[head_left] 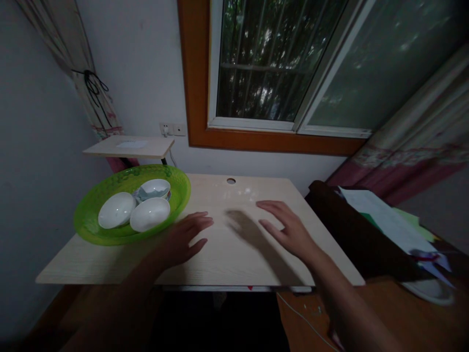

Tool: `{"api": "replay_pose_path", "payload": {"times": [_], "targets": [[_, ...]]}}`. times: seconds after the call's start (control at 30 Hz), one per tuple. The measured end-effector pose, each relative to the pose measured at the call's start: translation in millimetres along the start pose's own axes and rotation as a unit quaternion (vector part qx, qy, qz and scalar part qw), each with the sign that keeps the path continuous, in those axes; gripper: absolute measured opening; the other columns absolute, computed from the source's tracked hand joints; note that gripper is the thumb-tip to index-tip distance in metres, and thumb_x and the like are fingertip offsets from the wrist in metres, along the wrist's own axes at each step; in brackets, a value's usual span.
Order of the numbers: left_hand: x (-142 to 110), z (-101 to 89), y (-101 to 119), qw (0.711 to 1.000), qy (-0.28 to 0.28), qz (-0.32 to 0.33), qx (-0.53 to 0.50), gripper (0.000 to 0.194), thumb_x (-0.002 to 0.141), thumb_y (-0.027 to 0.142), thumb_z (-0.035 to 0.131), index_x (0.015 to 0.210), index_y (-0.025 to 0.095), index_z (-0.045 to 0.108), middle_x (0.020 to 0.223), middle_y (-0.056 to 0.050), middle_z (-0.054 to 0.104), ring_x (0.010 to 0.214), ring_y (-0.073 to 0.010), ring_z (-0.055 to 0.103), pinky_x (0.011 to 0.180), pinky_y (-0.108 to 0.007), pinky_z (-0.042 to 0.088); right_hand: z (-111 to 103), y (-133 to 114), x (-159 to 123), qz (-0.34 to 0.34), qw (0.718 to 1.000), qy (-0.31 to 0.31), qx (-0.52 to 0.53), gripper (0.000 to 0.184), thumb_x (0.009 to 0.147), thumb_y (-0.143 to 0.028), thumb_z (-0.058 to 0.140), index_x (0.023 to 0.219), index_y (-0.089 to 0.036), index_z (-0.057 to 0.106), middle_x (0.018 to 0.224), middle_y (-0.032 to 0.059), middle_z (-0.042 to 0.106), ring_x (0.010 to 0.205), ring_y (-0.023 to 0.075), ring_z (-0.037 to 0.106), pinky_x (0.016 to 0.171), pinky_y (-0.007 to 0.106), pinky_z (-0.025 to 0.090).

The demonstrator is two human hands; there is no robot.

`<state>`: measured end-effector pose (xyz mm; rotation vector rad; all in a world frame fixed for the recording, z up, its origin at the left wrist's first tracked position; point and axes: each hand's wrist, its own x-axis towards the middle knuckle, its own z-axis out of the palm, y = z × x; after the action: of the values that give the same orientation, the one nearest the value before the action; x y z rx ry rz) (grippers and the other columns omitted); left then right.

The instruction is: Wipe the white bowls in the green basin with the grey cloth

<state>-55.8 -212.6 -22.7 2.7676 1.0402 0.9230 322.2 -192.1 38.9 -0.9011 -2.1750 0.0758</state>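
Both of my hands hover over the pale wooden table (227,264), holding nothing. My left hand (183,239) has its fingers apart, just right of a large green plastic basin (90,222). On the right, my right hand (287,227) is also open, its thumb away from the fingers and its shadow on the tabletop. Inside the basin lie several white bowls: one tilted at the left (117,210), one in front (150,215), and one at the back (156,186) with a greyish-blue cloth (154,194) in it. What lies beneath them is partly hidden.
A small raised shelf (128,146) with a paper on it stands behind the basin. A round cable hole (231,181) sits near the table's back edge. Beyond the right edge, a dark brown piece of furniture (351,230) carries papers (388,215). A window (274,63) is ahead.
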Motion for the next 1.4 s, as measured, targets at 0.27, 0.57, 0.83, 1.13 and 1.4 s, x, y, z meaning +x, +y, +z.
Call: {"api": "replay_pose_path", "payload": {"times": [0.27,0.57,0.83,1.13,1.4], "targets": [[-4.5,84.0,-73.1,0.991,-0.123,-0.042,0.028,0.072,0.105,0.048,0.058,0.168,0.021,0.034,0.173,-0.019,0.037,0.164,-0.0323,0.028,0.131,-0.062,0.028,111.5,47.9,-46.4,0.011,0.983,-0.178,-0.042,0.069,0.103,-0.049,0.064,0.166,-0.030,0.041,0.167,0.0109,0.050,0.155,0.0328,0.047,0.127,0.058,0.042],[24.1,94.8,-81.3,0.978,-0.191,-0.045,0.071,0.085,0.103,0.064,0.053,0.170,0.016,0.031,0.176,-0.019,0.028,0.166,-0.0319,0.022,0.133,-0.061,0.016,152.3,56.6,-14.9,-0.008,0.972,-0.225,-0.065,0.081,0.102,-0.065,0.058,0.167,-0.020,0.039,0.172,0.0174,0.038,0.161,0.0361,0.036,0.130,0.060,0.035],[21.1,98.6,-86.6,0.976,-0.200,-0.047,0.070,0.084,0.104,0.064,0.049,0.168,0.012,0.034,0.175,-0.021,0.028,0.166,-0.0331,0.022,0.133,-0.062,0.017,170.9,66.9,-13.0,-0.025,0.967,-0.246,-0.065,0.087,0.101,-0.071,0.056,0.167,-0.016,0.039,0.173,0.0205,0.035,0.163,0.0374,0.030,0.131,0.061,0.031],[20.8,104.2,-82.3,0.976,-0.203,-0.037,0.077,0.088,0.103,0.067,0.048,0.168,0.010,0.033,0.175,-0.022,0.029,0.165,-0.0346,0.023,0.133,-0.061,0.017,177.2,64.0,-10.7,-0.013,0.964,-0.257,-0.063,0.091,0.101,-0.070,0.056,0.168,-0.013,0.035,0.174,0.0231,0.029,0.164,0.0371,0.027,0.132,0.061,0.028],[19.1,107.4,-84.3,0.978,-0.190,-0.026,0.077,0.084,0.103,0.067,0.049,0.167,0.014,0.037,0.174,-0.021,0.033,0.164,-0.0335,0.027,0.133,-0.060,0.015,179.3,63.3,-10.6,-0.008,0.960,-0.273,-0.064,0.089,0.100,-0.070,0.058,0.168,-0.015,0.037,0.174,0.0231,0.029,0.164,0.0358,0.027,0.132,0.062,0.025]]}}
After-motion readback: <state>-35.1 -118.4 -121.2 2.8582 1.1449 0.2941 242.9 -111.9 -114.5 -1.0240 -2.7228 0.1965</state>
